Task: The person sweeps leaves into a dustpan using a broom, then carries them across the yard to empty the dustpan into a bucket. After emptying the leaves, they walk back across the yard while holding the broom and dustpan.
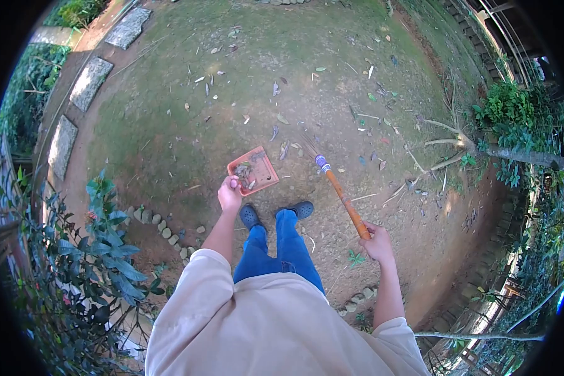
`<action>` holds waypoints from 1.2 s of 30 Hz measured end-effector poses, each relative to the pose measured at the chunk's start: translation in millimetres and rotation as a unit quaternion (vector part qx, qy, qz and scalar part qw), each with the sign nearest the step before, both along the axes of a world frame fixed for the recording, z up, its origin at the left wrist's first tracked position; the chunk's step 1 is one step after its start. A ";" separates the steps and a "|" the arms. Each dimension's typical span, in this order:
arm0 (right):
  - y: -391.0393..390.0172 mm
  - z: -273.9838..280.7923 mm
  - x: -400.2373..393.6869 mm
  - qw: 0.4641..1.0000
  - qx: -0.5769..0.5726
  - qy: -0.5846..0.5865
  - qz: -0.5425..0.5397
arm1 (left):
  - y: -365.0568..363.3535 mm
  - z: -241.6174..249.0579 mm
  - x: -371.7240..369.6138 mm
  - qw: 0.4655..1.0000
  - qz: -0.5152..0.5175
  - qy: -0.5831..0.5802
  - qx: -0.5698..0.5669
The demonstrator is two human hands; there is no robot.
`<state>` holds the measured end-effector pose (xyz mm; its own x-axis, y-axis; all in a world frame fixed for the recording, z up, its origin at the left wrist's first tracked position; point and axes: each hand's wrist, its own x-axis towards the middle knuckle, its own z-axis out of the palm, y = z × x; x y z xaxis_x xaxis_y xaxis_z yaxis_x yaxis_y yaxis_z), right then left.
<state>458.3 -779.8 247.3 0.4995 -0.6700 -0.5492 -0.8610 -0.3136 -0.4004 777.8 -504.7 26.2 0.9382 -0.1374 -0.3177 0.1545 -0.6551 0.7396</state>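
Observation:
My left hand (230, 193) is closed on the near left edge of an orange dustpan (266, 174). Dry leaves (244, 174) lie in the pan, gathered toward its left side. My right hand (377, 243) grips the end of a broom (343, 199) with an orange-brown handle and a purple and white binding. Its thin bristles point away from me, toward the ground ahead and to the right of the dustpan. Scattered leaves (284, 150) lie on the ground between the bristles and the pan.
My feet in dark clogs (302, 208) stand just behind the dustpan. Small stones (163, 227) form a border at left, and flat slabs (91, 83) line the far left. A tree (464, 143) with spreading roots stands at right. Leafy shrubs (103, 250) grow at near left.

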 end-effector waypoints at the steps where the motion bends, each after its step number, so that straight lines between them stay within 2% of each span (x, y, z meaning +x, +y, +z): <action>1: -3.5 -2.6 -0.6 1.000 0.000 -0.001 -0.002 | -3.5 0.5 0.6 1.000 -0.002 0.004 -0.001; 4: -9.7 -12.5 -0.3 1.000 -0.005 0.021 -0.007 | -13.4 -2.7 0.7 1.000 -0.001 0.013 -0.001; 7: -14.3 -18.7 -2.8 0.998 0.054 0.037 -0.010 | -20.8 -7.0 0.5 1.000 0.007 0.013 0.005; 10: -17.4 18.3 3.1 0.985 0.143 0.087 -0.027 | -23.0 -11.8 0.1 1.000 0.011 0.008 0.001; 13: -16.4 30.7 -14.2 0.982 0.180 0.042 -0.039 | -25.5 -8.8 1.0 1.000 0.016 0.011 -0.005; 16: -2.4 51.1 -10.4 0.982 0.176 0.064 -0.025 | -21.1 -8.7 2.8 1.000 0.021 0.010 0.003; 19: 2.4 59.4 -4.7 0.986 0.161 0.028 -0.033 | -18.9 -4.1 2.0 1.000 0.019 0.022 0.012; 23: -4.1 44.0 -15.6 0.993 0.120 0.004 -0.019 | -14.1 -8.5 -4.5 0.999 0.011 -0.016 -0.029; 28: -7.6 41.5 -16.6 0.995 0.088 0.017 -0.044 | -14.8 -9.4 -8.1 1.000 0.002 -0.007 -0.026; 31: -3.3 47.4 -8.5 0.998 0.044 0.031 -0.023 | -21.4 -1.4 -8.5 1.000 -0.004 0.005 -0.020; 34: -5.6 34.8 -13.3 0.999 0.020 0.028 -0.010 | -24.7 -1.4 -8.4 1.000 -0.015 0.008 -0.014; 36: -5.9 26.4 -8.4 0.997 0.035 0.048 -0.039 | -25.8 -4.4 -10.0 1.000 -0.023 0.007 -0.017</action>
<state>449.8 -785.7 273.6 0.3907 -0.6631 -0.6385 -0.9169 -0.2186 -0.3340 767.9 -530.4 21.7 0.9261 -0.1909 -0.3253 0.1354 -0.6367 0.7591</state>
